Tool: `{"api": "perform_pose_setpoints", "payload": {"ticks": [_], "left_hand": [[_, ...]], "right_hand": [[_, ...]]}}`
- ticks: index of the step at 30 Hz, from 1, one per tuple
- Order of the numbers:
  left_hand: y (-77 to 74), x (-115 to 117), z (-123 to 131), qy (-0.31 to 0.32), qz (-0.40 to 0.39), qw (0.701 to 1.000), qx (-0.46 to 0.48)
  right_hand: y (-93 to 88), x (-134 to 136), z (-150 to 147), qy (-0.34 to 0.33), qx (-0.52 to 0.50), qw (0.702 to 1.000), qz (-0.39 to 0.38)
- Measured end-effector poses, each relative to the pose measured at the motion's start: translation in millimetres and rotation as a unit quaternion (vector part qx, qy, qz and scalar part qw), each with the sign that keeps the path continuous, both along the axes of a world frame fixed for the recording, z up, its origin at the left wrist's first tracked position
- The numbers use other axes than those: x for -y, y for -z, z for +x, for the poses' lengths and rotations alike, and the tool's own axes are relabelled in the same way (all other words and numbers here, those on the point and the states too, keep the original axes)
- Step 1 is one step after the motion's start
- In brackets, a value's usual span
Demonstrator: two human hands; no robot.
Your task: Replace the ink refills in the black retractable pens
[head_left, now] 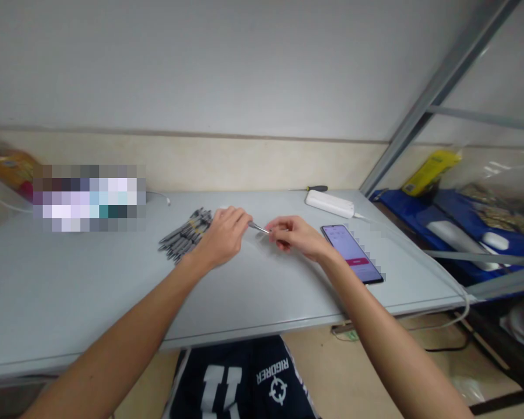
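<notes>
My left hand point(227, 234) is closed around a slim grey pen point(257, 227), most of which its fingers hide. The pen's silvery tapered end points right, towards my right hand point(293, 236). Thumb and fingers of that hand are pinched together at the tip; whether they hold a small separate part is too fine to see. Beside my left hand, on the desk, lies a pile of similar grey pens point(181, 237), side by side and slanted, with a yellowish band or strip across some of them.
A lit phone point(353, 254) lies right of my right hand on the pale desk point(262, 297). Behind it are a white power strip point(329, 203) with a cable and a screwdriver point(318, 188). A metal frame point(402, 139) borders the right side. A blurred-out patch covers things at left.
</notes>
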State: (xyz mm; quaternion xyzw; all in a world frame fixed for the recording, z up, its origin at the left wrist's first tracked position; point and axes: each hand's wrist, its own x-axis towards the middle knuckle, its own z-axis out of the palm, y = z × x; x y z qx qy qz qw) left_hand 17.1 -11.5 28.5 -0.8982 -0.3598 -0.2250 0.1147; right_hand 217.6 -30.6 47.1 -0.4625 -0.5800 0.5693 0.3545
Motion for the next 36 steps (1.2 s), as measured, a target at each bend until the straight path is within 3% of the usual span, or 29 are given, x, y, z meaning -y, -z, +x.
{"api": "perform_pose_setpoints", "payload": {"ticks": [2,5,10,17,21,23,27,31,33,36], "left_hand": [[-2.0,5.8,4.9,0.013,0.013,0.999,-0.037],[-1.7,11.4,12.3,0.038,0.033,0.996,-0.075],[5.2,11.0,18.2,0.052,0.072,0.991,-0.100],[11.2,12.4,21.5,0.116,0.105,0.982,-0.102],[14.5,13.6,24.8,0.130,0.067,0.982,-0.116],[16.2,15.8,27.4,0.130,0.027,0.985,-0.112],[16.5,22.6,33.8,0.077,-0.057,0.991,-0.091],[15.7,25.3,37.8,0.027,-0.129,0.987,-0.090],[15.6,23.7,38.0,0.001,-0.170,0.983,-0.075],[13.8,19.0,36.3,-0.004,-0.251,0.968,-0.010]], "right_hand": [[-5.9,2.0,8.1,-0.109,0.057,0.992,-0.036],[-6.9,2.6,17.6,-0.194,0.063,0.973,-0.108],[3.6,6.4,19.8,-0.235,-0.003,0.949,-0.213],[-1.6,11.5,11.3,-0.268,0.014,0.931,-0.246],[-2.2,10.5,8.9,-0.241,0.190,0.942,-0.138],[-0.6,11.1,5.3,-0.196,0.325,0.924,-0.047],[5.3,14.8,-2.7,-0.093,0.541,0.829,0.112],[11.2,19.6,-6.7,-0.066,0.637,0.738,0.213],[12.7,20.7,-8.2,-0.070,0.656,0.711,0.244],[12.7,19.8,-11.2,-0.073,0.668,0.694,0.259]]}}
